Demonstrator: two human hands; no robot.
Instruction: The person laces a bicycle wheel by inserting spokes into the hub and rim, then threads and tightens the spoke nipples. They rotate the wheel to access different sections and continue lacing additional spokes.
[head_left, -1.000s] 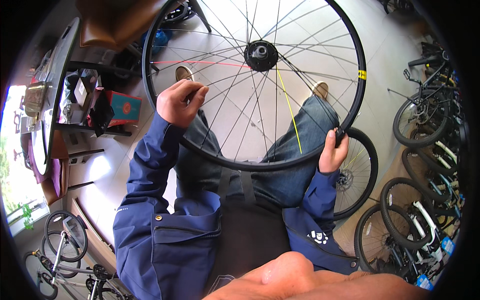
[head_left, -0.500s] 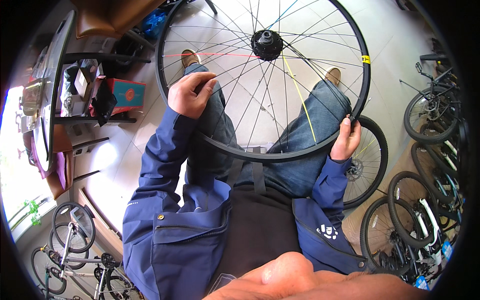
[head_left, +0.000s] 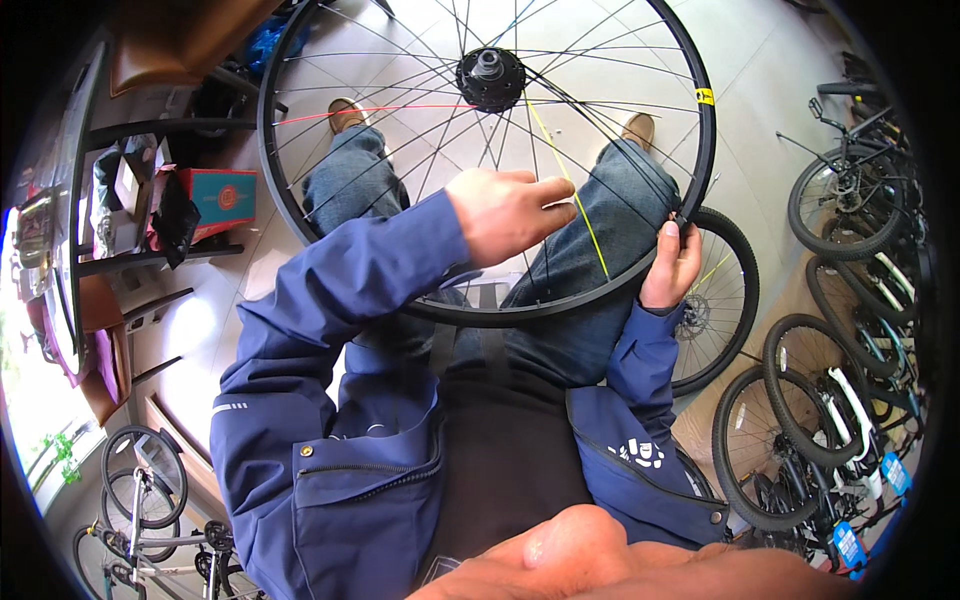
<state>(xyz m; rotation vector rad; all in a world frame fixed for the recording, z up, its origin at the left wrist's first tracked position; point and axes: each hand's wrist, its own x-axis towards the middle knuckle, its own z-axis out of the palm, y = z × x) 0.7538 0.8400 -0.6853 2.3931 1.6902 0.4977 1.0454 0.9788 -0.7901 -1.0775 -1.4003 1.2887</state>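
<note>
A black-rimmed bicycle wheel lies across my thighs, its hub toward the far side. Most spokes are black; one is red and one yellow. Over the wheel's near half, my left hand has its fingers bent together, with the tips at the yellow spoke; what they pinch, if anything, I cannot make out. At the rim's right side, my right hand is closed on the rim, thumb up. A small dark bit shows at its fingertips, too small to name.
Several bicycles stand close together on the right, and another wheel is beside my right knee. On the left are a table, a red and teal box and brown chairs. More bicycles stand at lower left.
My left hand has moved right, from near the wheel's left side to the yellow spoke. My right hand stays at the rim. The whole view has shifted slightly.
</note>
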